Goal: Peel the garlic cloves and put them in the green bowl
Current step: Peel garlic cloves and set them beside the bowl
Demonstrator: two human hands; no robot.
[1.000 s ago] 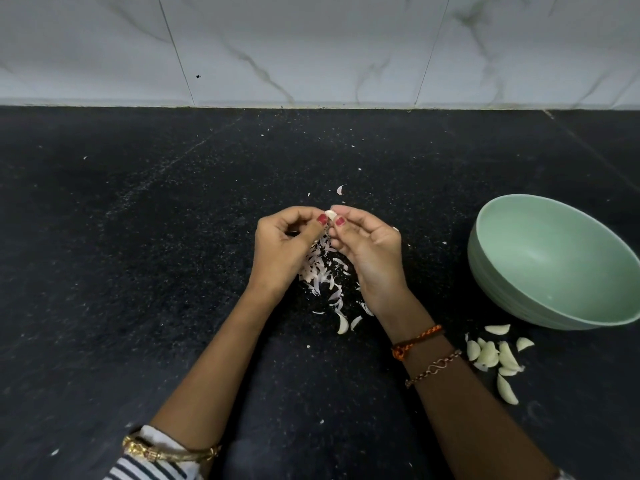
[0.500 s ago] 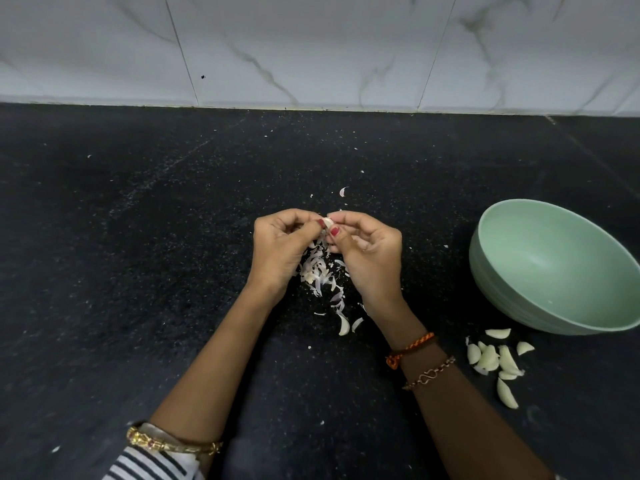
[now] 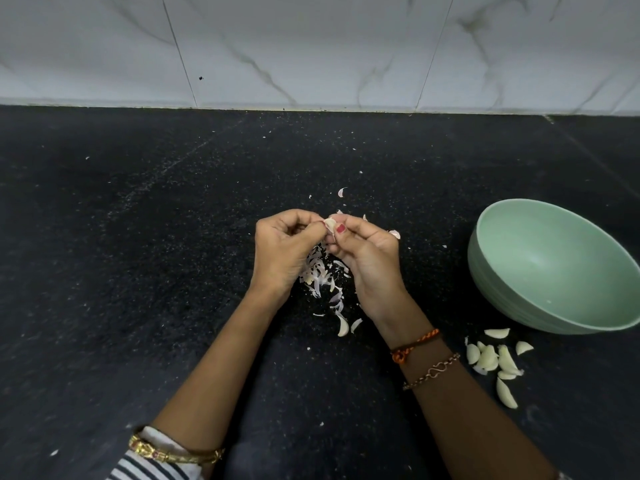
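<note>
Both hands pinch garlic clove, green bowl rt

Dim, soft overhead light; sharp centre, wide-angle bending at the edges, faint shadows under the forearms.

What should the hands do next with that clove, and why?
Probably keep stripping skin: both the left hand and right hand pinch the garlic clove above the peel pile, and the green bowl looks empty.

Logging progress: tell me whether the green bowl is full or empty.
Empty: green bowl shows only its bare inside; garlic cloves lie outside on the counter.
</note>
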